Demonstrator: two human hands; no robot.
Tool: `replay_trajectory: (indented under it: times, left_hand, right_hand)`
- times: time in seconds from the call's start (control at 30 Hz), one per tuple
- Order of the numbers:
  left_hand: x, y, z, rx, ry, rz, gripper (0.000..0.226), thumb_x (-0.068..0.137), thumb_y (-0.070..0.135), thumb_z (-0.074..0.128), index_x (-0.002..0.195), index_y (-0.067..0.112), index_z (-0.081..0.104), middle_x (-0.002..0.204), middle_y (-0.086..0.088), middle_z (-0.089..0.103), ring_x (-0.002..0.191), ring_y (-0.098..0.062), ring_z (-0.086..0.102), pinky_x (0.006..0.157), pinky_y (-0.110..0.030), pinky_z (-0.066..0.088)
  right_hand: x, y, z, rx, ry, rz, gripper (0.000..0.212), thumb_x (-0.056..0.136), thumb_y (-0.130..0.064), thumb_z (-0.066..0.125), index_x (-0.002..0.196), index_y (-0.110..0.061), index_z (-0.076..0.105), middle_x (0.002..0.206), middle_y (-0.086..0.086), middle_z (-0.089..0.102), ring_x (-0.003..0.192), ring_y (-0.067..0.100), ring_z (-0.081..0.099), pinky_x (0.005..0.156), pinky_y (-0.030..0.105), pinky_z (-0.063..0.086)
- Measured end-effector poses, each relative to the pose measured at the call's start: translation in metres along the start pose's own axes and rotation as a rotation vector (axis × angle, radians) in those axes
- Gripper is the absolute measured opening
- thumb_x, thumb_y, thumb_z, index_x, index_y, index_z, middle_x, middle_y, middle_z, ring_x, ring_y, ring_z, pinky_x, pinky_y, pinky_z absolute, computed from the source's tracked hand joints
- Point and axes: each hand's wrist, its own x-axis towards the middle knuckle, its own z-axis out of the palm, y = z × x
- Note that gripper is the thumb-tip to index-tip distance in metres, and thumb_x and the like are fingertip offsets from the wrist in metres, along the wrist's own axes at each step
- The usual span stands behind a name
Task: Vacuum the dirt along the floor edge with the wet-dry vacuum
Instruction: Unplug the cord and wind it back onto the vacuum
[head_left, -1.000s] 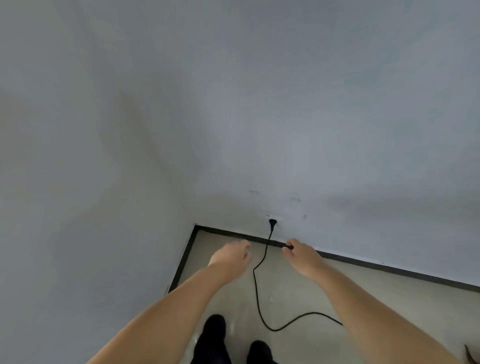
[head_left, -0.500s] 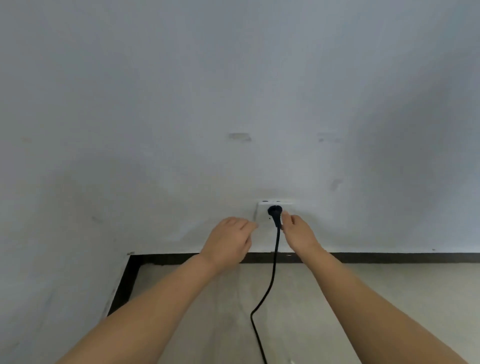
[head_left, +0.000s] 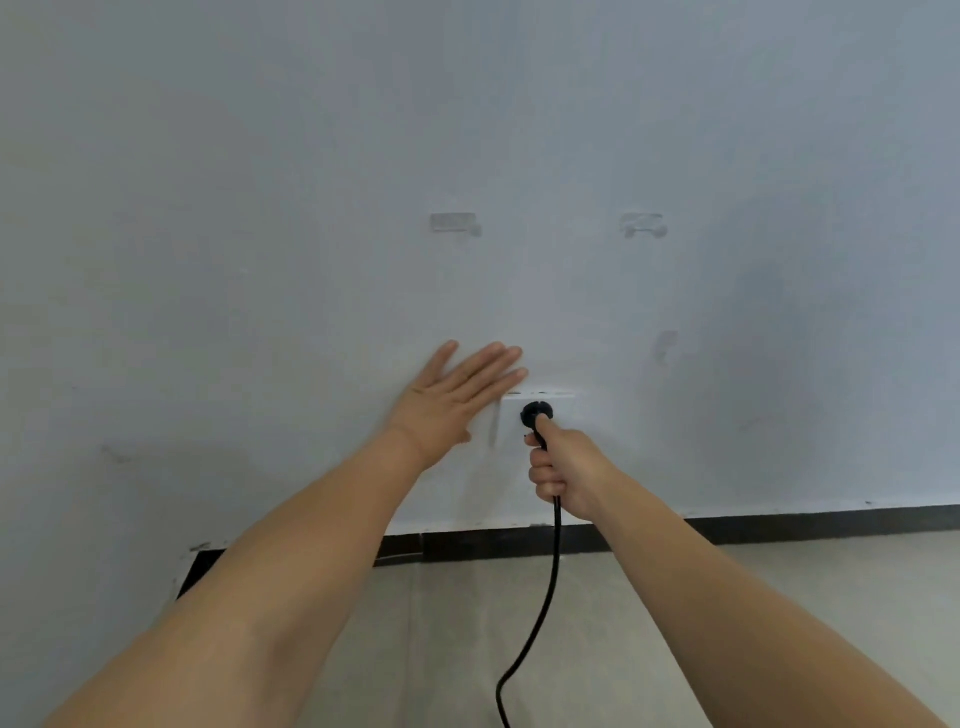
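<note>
A black power plug (head_left: 536, 414) sits in a white wall socket (head_left: 563, 410) low on the wall. My right hand (head_left: 563, 470) is closed around the black cord (head_left: 550, 587) just below the plug. The cord hangs down from my fist and curves across the floor toward the bottom of the view. My left hand (head_left: 454, 400) lies flat against the wall with fingers spread, its fingertips at the socket's upper left corner. The vacuum itself is out of view.
A white wall (head_left: 467, 156) fills most of the view, with two adhesive marks (head_left: 452, 223) above the socket. A dark baseboard (head_left: 779, 525) runs along the floor edge. Beige floor tiles (head_left: 623, 649) lie below; a side wall meets at the left corner (head_left: 192, 561).
The view has closed in on the socket. My right hand has shifted from pinching the plug to gripping the cord below it. My left hand has opened flat against the wall.
</note>
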Motion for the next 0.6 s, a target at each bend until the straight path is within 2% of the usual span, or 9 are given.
replay_trajectory:
  times: [0.1, 0.17, 0.27, 0.33, 0.4, 0.53, 0.6]
  left_hand:
    - [0.002, 0.001, -0.001, 0.023, 0.012, -0.002, 0.148, 0.053, 0.051, 0.085, 0.149, 0.019, -0.023, 0.158, 0.003, -0.003, 0.146, -0.02, -0.007, 0.114, -0.047, -0.017]
    - [0.003, 0.001, -0.003, 0.001, 0.01, 0.001, 0.148, 0.051, 0.049, 0.087, 0.15, 0.02, -0.02, 0.157, 0.004, 0.0, 0.147, -0.021, -0.012, 0.115, -0.047, -0.018]
    - [0.003, 0.001, -0.001, 0.0, 0.003, -0.008, 0.146, 0.053, 0.047, 0.086, 0.15, 0.02, -0.02, 0.159, 0.002, -0.006, 0.143, -0.018, -0.028, 0.114, -0.047, -0.02]
    - [0.003, 0.002, 0.001, 0.003, -0.004, -0.007, 0.145, 0.056, 0.048, 0.084, 0.149, 0.02, -0.023, 0.158, 0.002, -0.023, 0.142, -0.018, -0.031, 0.113, -0.047, -0.022]
    - [0.004, 0.003, -0.001, 0.009, -0.012, -0.012, 0.143, 0.057, 0.045, 0.085, 0.149, 0.02, -0.022, 0.156, 0.003, -0.028, 0.142, -0.018, -0.031, 0.112, -0.048, -0.023]
    - [0.0, 0.005, -0.003, -0.071, 0.023, -0.027, 0.139, 0.058, 0.034, 0.086, 0.151, 0.02, -0.016, 0.156, 0.001, -0.03, 0.144, -0.017, -0.026, 0.113, -0.049, -0.021]
    - [-0.003, 0.015, -0.019, -0.129, 0.025, -0.065, 0.133, 0.062, 0.029, 0.084, 0.151, 0.017, -0.013, 0.158, -0.005, -0.024, 0.146, -0.023, -0.021, 0.114, -0.053, -0.016]
  right_hand:
    - [0.002, 0.002, -0.002, 0.011, -0.002, 0.012, 0.031, 0.104, -0.034, 0.038, 0.081, -0.013, 0.044, 0.044, -0.007, 0.025, 0.033, 0.005, 0.019, 0.031, 0.017, 0.014]
    - [0.0, 0.001, 0.001, 0.049, 0.006, 0.013, 0.033, 0.104, -0.034, 0.037, 0.079, -0.014, 0.042, 0.043, -0.008, 0.024, 0.032, 0.005, 0.018, 0.03, 0.017, 0.013]
    - [-0.007, 0.004, 0.007, 0.074, 0.043, -0.008, 0.035, 0.104, -0.033, 0.036, 0.076, -0.014, 0.041, 0.039, -0.008, 0.023, 0.03, 0.005, 0.018, 0.03, 0.017, 0.013]
    - [-0.018, 0.015, 0.007, 0.028, 0.035, -0.028, 0.035, 0.105, -0.032, 0.035, 0.075, -0.015, 0.04, 0.039, -0.008, 0.023, 0.03, 0.006, 0.018, 0.03, 0.018, 0.014]
    - [-0.031, 0.026, -0.001, 0.026, 0.051, -0.035, 0.034, 0.105, -0.032, 0.033, 0.076, -0.015, 0.039, 0.043, -0.007, 0.023, 0.031, 0.006, 0.018, 0.031, 0.017, 0.014]
    - [-0.037, 0.009, -0.025, 0.245, 0.09, -0.097, 0.033, 0.105, -0.03, 0.033, 0.076, -0.015, 0.038, 0.042, -0.008, 0.02, 0.031, 0.006, 0.015, 0.031, 0.017, 0.012]
    - [-0.041, -0.009, -0.024, 0.412, 0.085, -0.072, 0.035, 0.105, -0.032, 0.034, 0.075, -0.014, 0.04, 0.04, -0.009, 0.021, 0.029, 0.005, 0.016, 0.029, 0.017, 0.011]
